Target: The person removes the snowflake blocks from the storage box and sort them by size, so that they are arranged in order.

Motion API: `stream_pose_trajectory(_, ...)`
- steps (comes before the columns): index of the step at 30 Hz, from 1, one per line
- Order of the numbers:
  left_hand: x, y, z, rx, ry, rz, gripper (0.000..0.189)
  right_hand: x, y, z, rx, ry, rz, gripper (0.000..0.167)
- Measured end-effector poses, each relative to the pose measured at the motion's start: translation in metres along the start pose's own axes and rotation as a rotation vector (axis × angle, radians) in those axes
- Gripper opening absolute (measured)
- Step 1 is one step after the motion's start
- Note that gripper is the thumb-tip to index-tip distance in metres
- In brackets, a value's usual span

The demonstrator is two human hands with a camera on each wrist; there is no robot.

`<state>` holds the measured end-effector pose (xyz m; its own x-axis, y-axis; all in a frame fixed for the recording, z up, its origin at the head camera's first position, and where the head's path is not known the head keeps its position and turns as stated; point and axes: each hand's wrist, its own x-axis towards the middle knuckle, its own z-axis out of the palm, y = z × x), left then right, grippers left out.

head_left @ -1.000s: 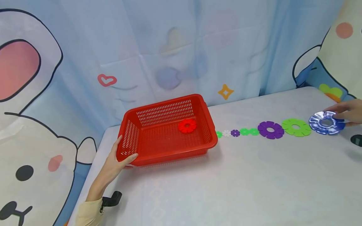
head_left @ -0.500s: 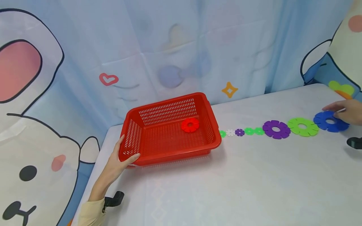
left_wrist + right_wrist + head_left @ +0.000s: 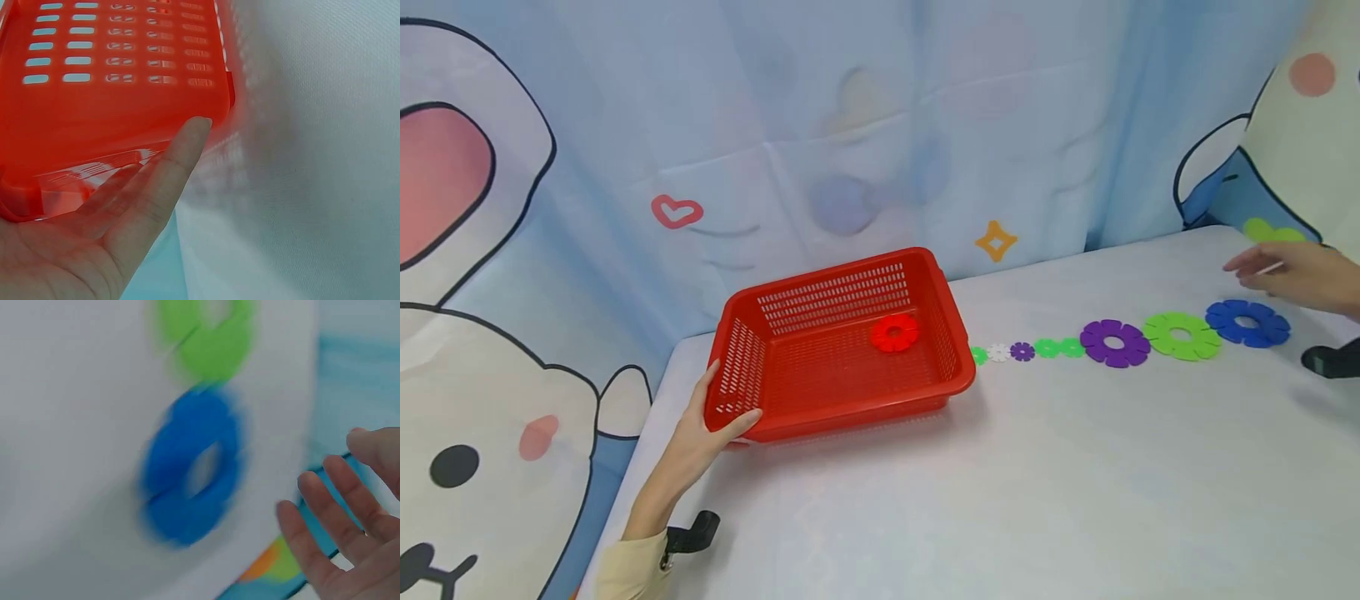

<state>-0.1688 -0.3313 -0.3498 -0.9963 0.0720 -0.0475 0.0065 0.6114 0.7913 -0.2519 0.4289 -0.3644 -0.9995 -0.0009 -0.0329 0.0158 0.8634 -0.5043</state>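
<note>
A red plastic basket [image 3: 842,423] stands tilted on the table, a red flower-shaped disc [image 3: 895,332] on its floor. At its left end my left hand [image 3: 692,437] grips the rim, thumb over the front corner; the left wrist view shows the thumb along the slotted wall. Over on the right, a large blue flower-shaped disc [image 3: 1248,323] lies flat beside a lime green one [image 3: 1182,336]. My right hand [image 3: 1300,271] hovers above and behind the blue disc, holding nothing; its fingers [image 3: 337,512] are spread in the right wrist view, where the discs are blurred.
A purple disc [image 3: 1115,343] continues the row leftward, followed by several small green, white and purple discs [image 3: 1022,352] leading to the basket's right side. Behind the white-covered table hangs a blue printed curtain [image 3: 850,125]. Black camera mounts sit on both wrists.
My right hand has let go of the blue disc and lifted up and away; the disc now lies flat next to the lime green one. My left hand stays on the basket.
</note>
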Motion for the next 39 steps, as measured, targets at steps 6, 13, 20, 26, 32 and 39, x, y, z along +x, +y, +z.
stream_pose_trajectory(6,-0.002,-0.001,-0.003,-0.002,0.002,0.010,0.105,-0.003,-0.109,-0.021,0.018,-0.014,-0.180,0.034)
stream_pose_trajectory(13,0.004,0.004,0.010,-0.045,-0.020,0.010,0.105,-0.011,-0.248,0.004,0.065,-0.075,-0.507,0.020)
stream_pose_trajectory(20,0.012,0.010,0.026,-0.095,-0.042,0.029,0.106,-0.007,-0.354,0.037,0.021,-0.238,-0.665,0.015)
stream_pose_trajectory(26,0.012,0.012,0.029,-0.120,-0.041,0.038,0.104,0.020,-0.394,0.065,-0.158,-0.377,-0.641,0.021)
stream_pose_trajectory(32,0.010,0.015,0.027,-0.115,-0.049,0.041,0.105,0.045,-0.395,0.097,-0.189,-0.442,-0.453,0.020)
stream_pose_trajectory(39,0.007,0.018,0.025,-0.116,-0.047,0.032,0.105,0.061,-0.386,0.141,-0.311,-0.447,-0.185,0.015)
